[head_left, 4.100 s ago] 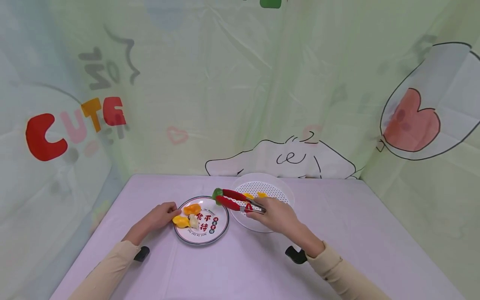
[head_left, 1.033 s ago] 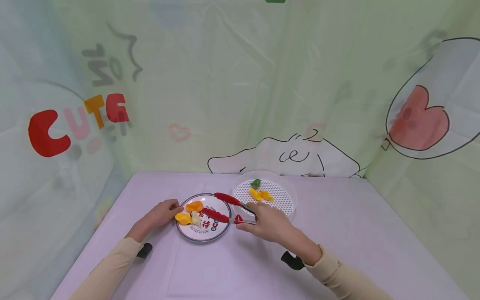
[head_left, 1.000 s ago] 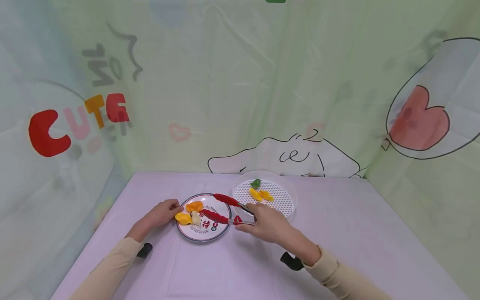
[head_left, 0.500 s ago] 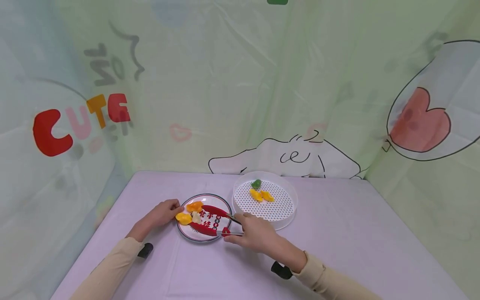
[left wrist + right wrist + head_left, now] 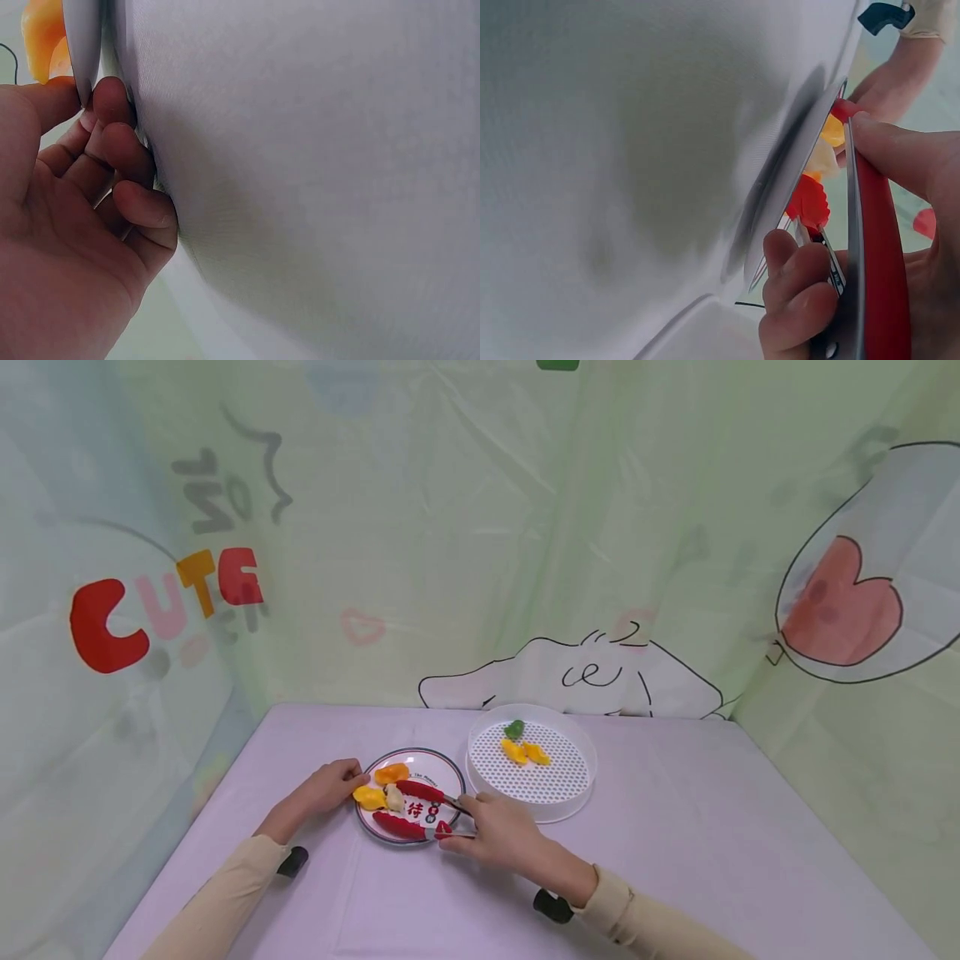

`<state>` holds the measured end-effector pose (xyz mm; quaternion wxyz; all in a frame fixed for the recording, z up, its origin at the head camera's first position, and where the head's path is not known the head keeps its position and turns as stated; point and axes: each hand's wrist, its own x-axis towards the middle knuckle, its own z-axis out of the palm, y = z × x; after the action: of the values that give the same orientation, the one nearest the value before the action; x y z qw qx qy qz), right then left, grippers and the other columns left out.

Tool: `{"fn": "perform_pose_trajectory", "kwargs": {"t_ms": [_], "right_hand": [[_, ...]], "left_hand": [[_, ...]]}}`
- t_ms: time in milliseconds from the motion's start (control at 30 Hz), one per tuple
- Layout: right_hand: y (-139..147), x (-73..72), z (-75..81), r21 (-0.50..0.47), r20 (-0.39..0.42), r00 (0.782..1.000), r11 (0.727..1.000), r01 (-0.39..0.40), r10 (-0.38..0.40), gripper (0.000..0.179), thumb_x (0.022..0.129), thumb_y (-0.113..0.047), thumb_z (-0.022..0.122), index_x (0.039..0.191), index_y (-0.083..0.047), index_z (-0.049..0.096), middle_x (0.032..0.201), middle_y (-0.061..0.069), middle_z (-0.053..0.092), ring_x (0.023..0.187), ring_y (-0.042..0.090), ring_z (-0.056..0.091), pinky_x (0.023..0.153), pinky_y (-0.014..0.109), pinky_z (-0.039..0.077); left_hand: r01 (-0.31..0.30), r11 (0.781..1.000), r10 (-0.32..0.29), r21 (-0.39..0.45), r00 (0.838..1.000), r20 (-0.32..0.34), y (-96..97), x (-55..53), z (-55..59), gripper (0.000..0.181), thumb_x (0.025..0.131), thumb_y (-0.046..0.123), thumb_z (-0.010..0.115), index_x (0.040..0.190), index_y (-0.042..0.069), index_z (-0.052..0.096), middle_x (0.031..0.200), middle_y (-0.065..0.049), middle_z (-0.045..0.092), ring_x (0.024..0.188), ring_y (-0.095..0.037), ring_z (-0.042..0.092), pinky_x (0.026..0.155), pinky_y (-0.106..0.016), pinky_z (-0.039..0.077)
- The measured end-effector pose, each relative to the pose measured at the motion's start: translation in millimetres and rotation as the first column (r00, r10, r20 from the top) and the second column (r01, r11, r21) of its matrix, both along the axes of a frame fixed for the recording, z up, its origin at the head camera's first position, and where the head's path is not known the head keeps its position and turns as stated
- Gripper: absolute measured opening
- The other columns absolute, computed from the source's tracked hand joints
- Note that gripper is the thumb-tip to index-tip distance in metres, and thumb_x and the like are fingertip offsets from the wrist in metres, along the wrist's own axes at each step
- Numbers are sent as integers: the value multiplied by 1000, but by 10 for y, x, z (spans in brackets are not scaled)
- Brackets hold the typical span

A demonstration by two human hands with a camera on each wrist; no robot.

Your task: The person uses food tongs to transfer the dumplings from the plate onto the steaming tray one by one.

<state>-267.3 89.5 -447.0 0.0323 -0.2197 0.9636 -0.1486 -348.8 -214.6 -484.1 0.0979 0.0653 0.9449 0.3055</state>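
My left hand (image 5: 327,785) pinches the left rim of a round white plate (image 5: 438,772), thumb on top and fingers under it in the left wrist view. On the plate's left side lie an orange dumpling-shaped piece (image 5: 392,773), a yellow one (image 5: 369,798) and a whitish one (image 5: 394,798). With my right hand (image 5: 502,835) I grip red-tipped metal tongs (image 5: 401,827) low over the plate. Their red ends are spread apart, the upper one right at the whitish piece, the lower one nearer the plate's front. In the right wrist view, a red tong arm (image 5: 881,255) runs under my thumb.
Behind and right of the plate stands a round white perforated tray (image 5: 558,785) with a raised rim. It holds a green piece (image 5: 513,729) and two yellow pieces (image 5: 536,754). Printed curtains (image 5: 465,568) enclose the lilac-covered table (image 5: 675,827) at the back and sides.
The green piece, held in the tongs at first, now lies in the perforated tray. My right hand has brought the spread tongs left and down over the plate. My left hand stays at the rim.
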Motion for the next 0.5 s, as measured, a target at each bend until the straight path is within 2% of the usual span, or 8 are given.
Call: {"fn": "perform_pose_trajectory", "kwargs": {"t_ms": [400,500], "right_hand": [[10,-26,-8,-42,-41,999,999,-23,21,54,87,-49,74,126,-13,67,77,-5,51,73,11,44,56,23,33],[18,-26,-15,-46,-45,999,999,-14,12,53,87,-48,74,127,-14,68,80,-4,56,73,11,45,57,24,34]], "left_hand": [[-21,1000,21,-9,1000,12,-2,-29,-44,23,101,33,60,96,11,59,81,-5,55,80,-18,52,71,-28,44],[-20,1000,20,-8,1000,12,-8,-36,-54,23,101,33,60,96,11,59,81,-5,55,80,-18,52,71,-27,44]]}}
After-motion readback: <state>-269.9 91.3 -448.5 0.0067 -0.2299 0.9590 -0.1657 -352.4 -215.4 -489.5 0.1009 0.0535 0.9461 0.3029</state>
